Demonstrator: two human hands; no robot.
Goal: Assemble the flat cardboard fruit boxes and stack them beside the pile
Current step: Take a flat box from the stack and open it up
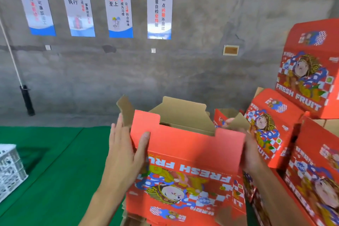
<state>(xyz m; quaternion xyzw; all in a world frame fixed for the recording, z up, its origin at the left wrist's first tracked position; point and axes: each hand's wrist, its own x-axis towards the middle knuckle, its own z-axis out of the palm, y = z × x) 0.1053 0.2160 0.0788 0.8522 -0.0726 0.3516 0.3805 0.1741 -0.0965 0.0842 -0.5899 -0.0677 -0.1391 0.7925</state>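
I observe a red cardboard fruit box (187, 154), partly erected, held upright at centre frame with its open top showing brown inner flaps (181, 113). The left hand (122, 145) lies against the box's left end: its fingers (117, 130) are straight and held together along the side, while the thumb (144, 143) presses flat on the red front panel near the upper left corner. The right hand (251, 150) clasps the box's right end; its fingertips (229, 122) reach over the top edge at a brown side flap, though the front panel hides most of that hand, so I cannot tell exactly how the fingers curl. The printing on the front panel reads upside down from my view. Assembled red boxes (310, 71) stand stacked just to the right. Flat cardboard (132, 220) lies beneath the held box, on a green floor mat (55, 170). Four posters (117, 8) hang on the grey wall behind.
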